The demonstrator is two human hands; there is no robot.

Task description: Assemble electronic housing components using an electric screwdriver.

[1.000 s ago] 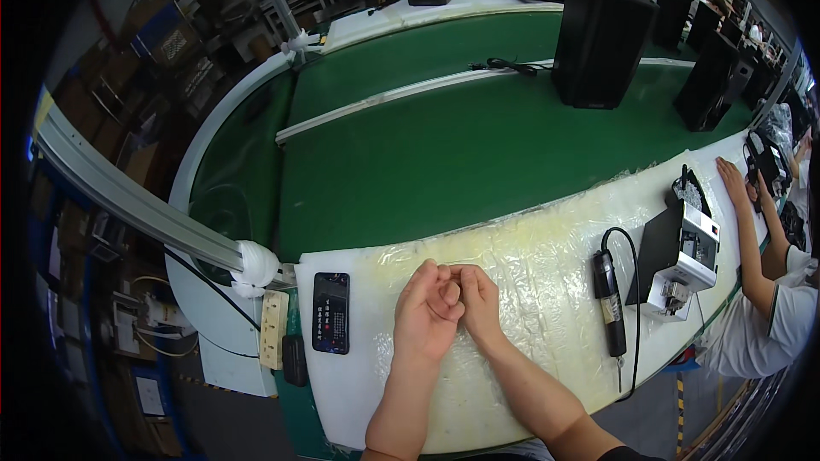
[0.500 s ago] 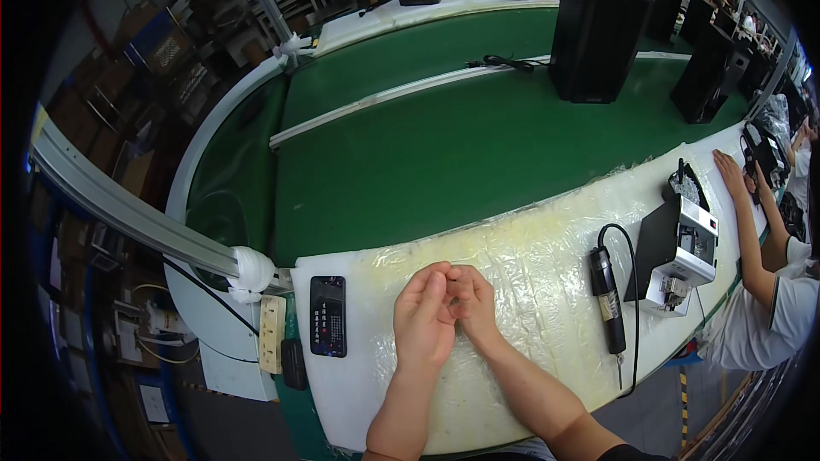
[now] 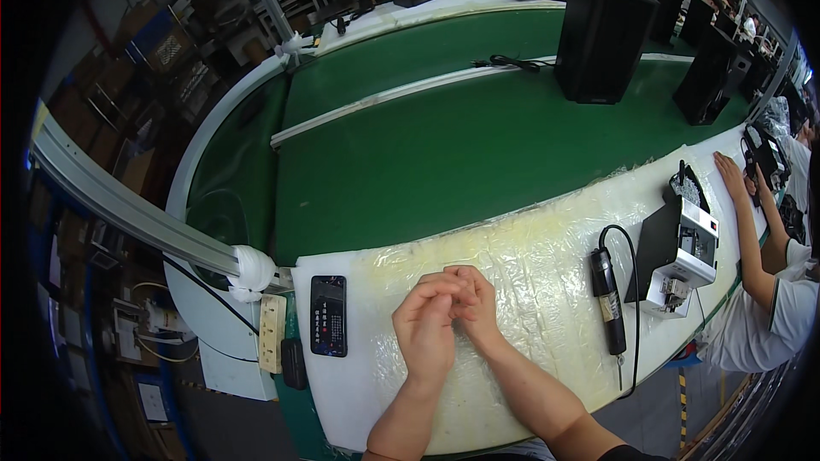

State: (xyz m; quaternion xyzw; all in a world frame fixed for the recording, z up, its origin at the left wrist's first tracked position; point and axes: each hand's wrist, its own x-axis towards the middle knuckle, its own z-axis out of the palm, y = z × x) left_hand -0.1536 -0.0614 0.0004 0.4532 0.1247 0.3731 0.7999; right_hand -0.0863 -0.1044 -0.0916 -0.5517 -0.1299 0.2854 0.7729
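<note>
My left hand (image 3: 424, 331) and my right hand (image 3: 478, 307) meet over the plastic-covered worktop (image 3: 538, 265), in front of my body. The fingers of both are bent inward and touch each other. Their tips are partly hidden, so whether a small thing sits between them does not show. To the left of my hands lies a phone (image 3: 328, 316) with its screen lit. An electric screwdriver (image 3: 608, 300) with a black cord rests on the worktop to the right. Beside it stands a black and white box-shaped device (image 3: 679, 256), possibly a screw feeder.
Beyond the worktop runs a green conveyor belt (image 3: 427, 179), carrying a tall black speaker-like cabinet (image 3: 605, 38) and a coiled cable (image 3: 512, 62). A metal post (image 3: 137, 205) and a power strip (image 3: 272, 333) flank the left side. A co-worker's arm (image 3: 747, 230) rests at the right.
My left fingers have folded over toward the right hand, and the left thumb no longer points up. Across the belt, another person's hand has risen beside a black cabinet.
</note>
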